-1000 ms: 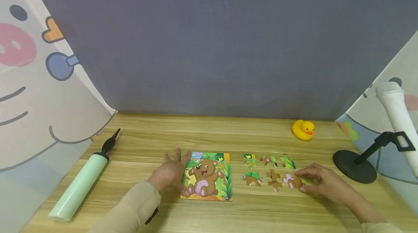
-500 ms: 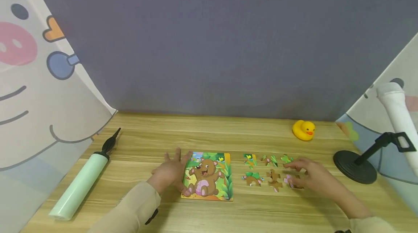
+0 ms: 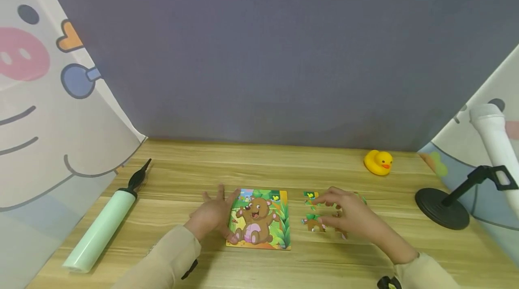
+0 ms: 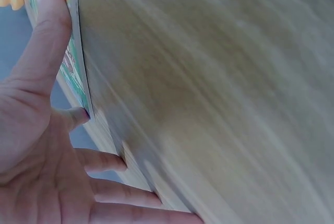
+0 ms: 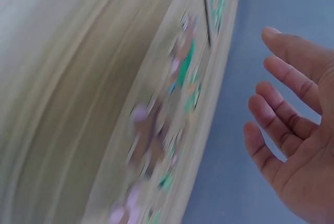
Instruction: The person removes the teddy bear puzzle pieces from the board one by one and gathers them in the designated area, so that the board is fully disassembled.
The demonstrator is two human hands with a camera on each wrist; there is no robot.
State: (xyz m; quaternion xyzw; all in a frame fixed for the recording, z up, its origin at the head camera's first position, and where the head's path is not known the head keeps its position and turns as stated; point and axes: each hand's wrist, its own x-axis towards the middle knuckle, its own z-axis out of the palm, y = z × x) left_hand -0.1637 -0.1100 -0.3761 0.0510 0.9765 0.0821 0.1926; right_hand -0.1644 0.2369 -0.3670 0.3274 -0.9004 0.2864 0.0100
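A bear jigsaw board [image 3: 259, 221] lies flat on the wooden table, its picture whole. My left hand [image 3: 212, 214] rests at its left side with fingers spread; the thumb lies on the board's edge and the other fingertips touch table or rim. To the right of the board lie loose jigsaw pieces, among them a duck corner piece [image 3: 310, 195] and a bear-head piece [image 3: 312, 224]. Over these pieces hovers my right hand [image 3: 350, 212], covering several of them. In the right wrist view its fingers are loosely bent and hold nothing, apart from the blurred pieces [image 5: 151, 135].
A yellow rubber duck [image 3: 378, 163] sits at the back right. At the right edge stands a white microphone [image 3: 492, 140] on a black stand [image 3: 442, 208]. A pale green hand pump [image 3: 101, 230] lies at the left. A grey panel [image 3: 284, 55] rises behind the table.
My right hand has left the rightmost piece and moved left across the loose pieces, toward the board. The left hand and the board have stayed in place.
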